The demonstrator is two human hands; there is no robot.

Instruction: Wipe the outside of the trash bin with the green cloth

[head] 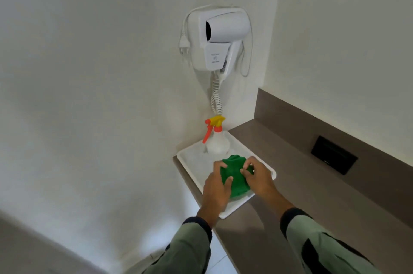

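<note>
The green cloth (234, 175) lies bunched up on a white tray (194, 159) at the left end of a brown counter. My left hand (215, 188) grips the cloth's left side, thumb and fingers pinching the fabric. On the cloth's right side, my right hand (259, 176) pinches its upper edge between the fingertips. No trash bin is in view.
A white spray bottle (218, 142) with an orange trigger and yellow top stands at the back of the tray. A wall-mounted white hair dryer (220, 38) hangs above it with a coiled cord. The brown counter (301, 184) runs right, with a dark socket plate (334, 154) in its backsplash.
</note>
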